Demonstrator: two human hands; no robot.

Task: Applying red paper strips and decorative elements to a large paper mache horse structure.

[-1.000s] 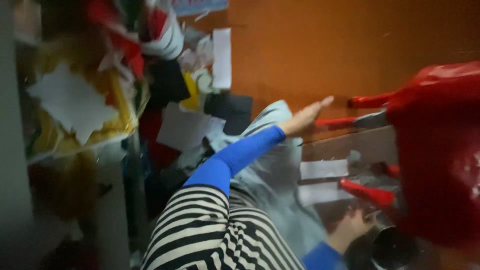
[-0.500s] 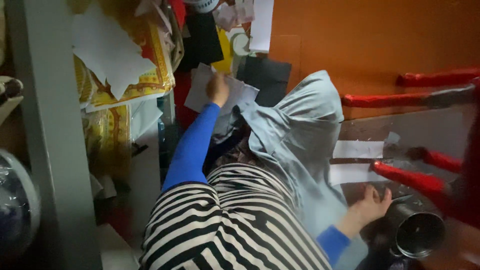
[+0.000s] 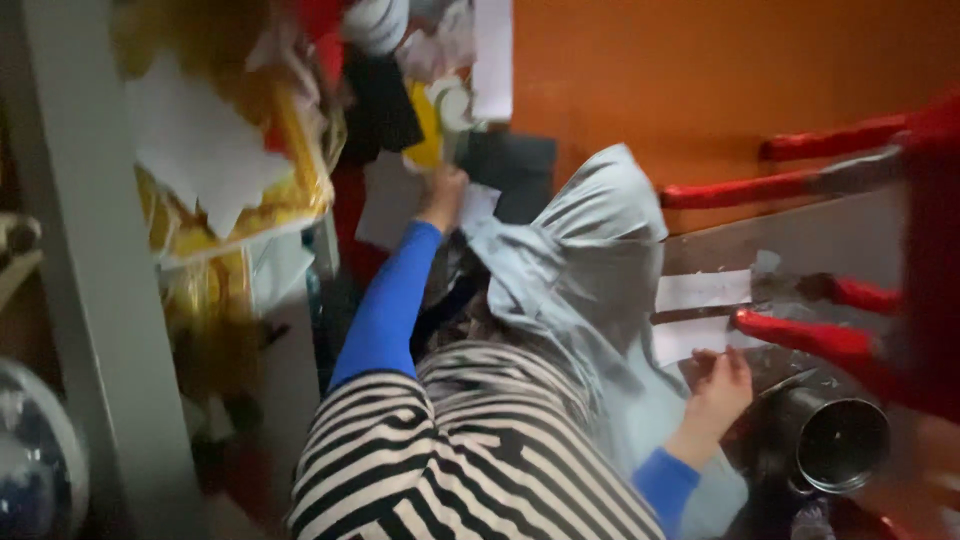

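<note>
Cluttered floor under an orange wall point(image 3: 700, 80), hemmed by a grey post point(image 3: 90, 300) and a red chair point(image 3: 860, 330).

The left hand point(image 3: 443, 195) reaches into the paper pile point(image 3: 400, 200), its finger state unclear; the right hand point(image 3: 718, 385), fingers loosely spread, rests beside the pale grey cloth point(image 3: 590, 260), near a metal pot point(image 3: 840, 445) by the chair legs.

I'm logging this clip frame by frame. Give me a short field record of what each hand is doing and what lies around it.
left hand: reaching into a heap of papers and dark items; grip unclear
right hand: open, resting near white paper strips
between the arms: light blue cloth
near right hand: metal pot, red chair legs
image: blurred
</note>
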